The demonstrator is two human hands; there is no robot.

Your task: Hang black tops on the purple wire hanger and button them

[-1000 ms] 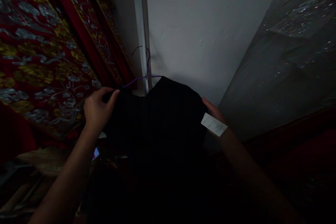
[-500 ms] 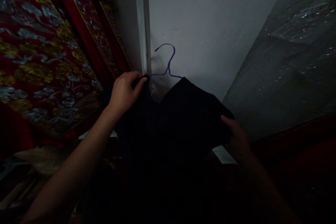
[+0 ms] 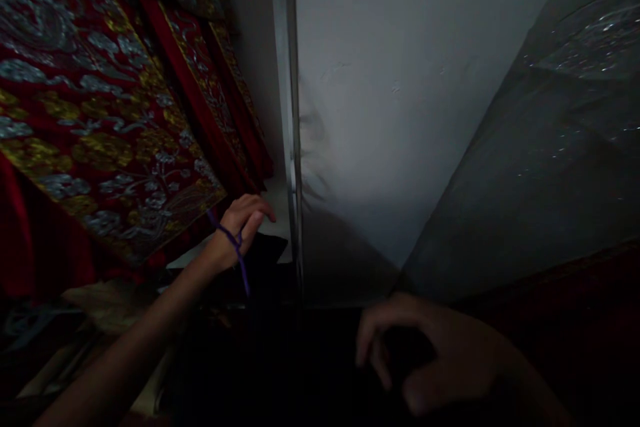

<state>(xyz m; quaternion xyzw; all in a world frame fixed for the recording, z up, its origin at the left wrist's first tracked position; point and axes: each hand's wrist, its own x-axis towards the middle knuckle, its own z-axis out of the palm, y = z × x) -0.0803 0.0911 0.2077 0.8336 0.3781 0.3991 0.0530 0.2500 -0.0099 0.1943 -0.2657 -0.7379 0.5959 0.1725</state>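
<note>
My left hand (image 3: 243, 230) is closed at the upper edge of a dark garment (image 3: 270, 250), left of the middle. A purple clothes hanger (image 3: 243, 270) runs across this hand's wrist, tilted over to the left. Most of its hook and its lower part do not show. My right hand (image 3: 445, 357) is lower right, fingers curved and apart from the thumb, with nothing seen between them. The garment's body merges with the black below, so its outline there is lost.
Red cloth with gold and silver embroidery (image 3: 105, 147) hangs at left. A metal edge strip (image 3: 290, 113) runs down beside a pale wall panel (image 3: 380, 113). Clear plastic sheeting (image 3: 565, 133) covers the right side. Blurred tan items (image 3: 105, 303) lie at lower left.
The hanger and garment have dropped and turned to the left. My left hand has moved down. My right hand has let go of the garment's sleeve and moved down and nearer.
</note>
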